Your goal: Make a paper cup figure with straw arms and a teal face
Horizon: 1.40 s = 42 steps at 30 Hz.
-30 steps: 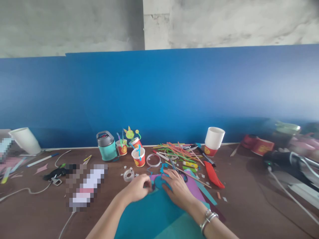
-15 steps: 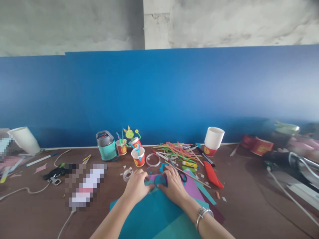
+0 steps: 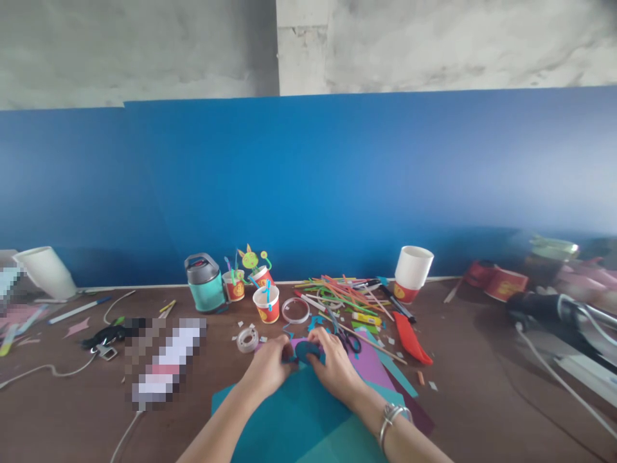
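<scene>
A small round piece of dark blue paper [image 3: 304, 351] is between my two hands, above the sheets. My right hand [image 3: 332, 361] has its thumb and fingers closed on the right side of it. At its left, my left hand [image 3: 268, 368] is closed, fingertips pressed together; a bit of blue paper seems to be in them, mostly hidden. Beneath both wrists lie large teal sheets [image 3: 289, 418], with a purple sheet [image 3: 371, 363] showing under them. Scissors [image 3: 353, 342] with dark handles rest just beyond my right hand. A roll of clear tape [image 3: 247, 339] lies beyond my left hand.
Behind stand a paper cup [image 3: 267, 303] with blue stems, a teal flask [image 3: 206, 286] and stacked white cups [image 3: 413, 273]. Coloured sticks [image 3: 342, 289], a glue stick [image 3: 367, 318] and a red packet [image 3: 412, 339] lie at right. A blue partition [image 3: 308, 186] borders the table.
My hands have drawn slightly closer together, and the round blue paper has shifted a little left. My left fingers have closed up further, covering more of the blue piece there.
</scene>
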### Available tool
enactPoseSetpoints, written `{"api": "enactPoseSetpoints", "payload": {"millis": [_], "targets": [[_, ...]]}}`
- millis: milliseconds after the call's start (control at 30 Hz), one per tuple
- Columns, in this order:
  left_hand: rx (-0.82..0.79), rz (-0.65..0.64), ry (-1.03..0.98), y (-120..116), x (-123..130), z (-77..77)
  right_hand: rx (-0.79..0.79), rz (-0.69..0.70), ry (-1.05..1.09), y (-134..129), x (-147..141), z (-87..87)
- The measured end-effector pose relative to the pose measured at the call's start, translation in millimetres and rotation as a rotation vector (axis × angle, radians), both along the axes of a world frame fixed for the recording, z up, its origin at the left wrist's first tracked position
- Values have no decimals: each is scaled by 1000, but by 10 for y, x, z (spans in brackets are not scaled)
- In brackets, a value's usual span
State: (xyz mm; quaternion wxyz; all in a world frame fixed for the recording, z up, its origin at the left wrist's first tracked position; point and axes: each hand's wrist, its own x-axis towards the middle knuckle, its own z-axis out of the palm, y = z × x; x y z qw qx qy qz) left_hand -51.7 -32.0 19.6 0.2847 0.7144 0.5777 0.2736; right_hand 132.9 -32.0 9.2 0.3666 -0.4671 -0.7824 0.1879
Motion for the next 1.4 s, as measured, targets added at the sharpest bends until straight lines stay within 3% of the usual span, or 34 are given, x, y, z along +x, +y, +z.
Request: {"api": "enactPoseSetpoints", "payload": {"millis": [133,267,433,633,767,967,1100,1233,1400], "targets": [[-51,38,-190,73,1,-41,-53,-24,129,16,26,11],[-200,87,-435,110,30,-36,-54,-38,211,27,42,4],[-415,85,-743,24,98,5,165,-128,45,-19,46,44],[-517,135,-1026,-34,197,0,268,85,-149,-134,1,188],[-579,166,-1147,-31,217,17,236,94,-130,-140,-5,195],[-614,137,-1206,-39,184,46,242,-98,12,-38,42,63],[-547,127,-1104,-15,163,23,100,-210,168,14,76,19],[-418,186,-1039,32,141,-4,-104,-133,251,29,90,14],[-233,231,-980,55,126,25,-210,-5,172,13,67,15]]}}
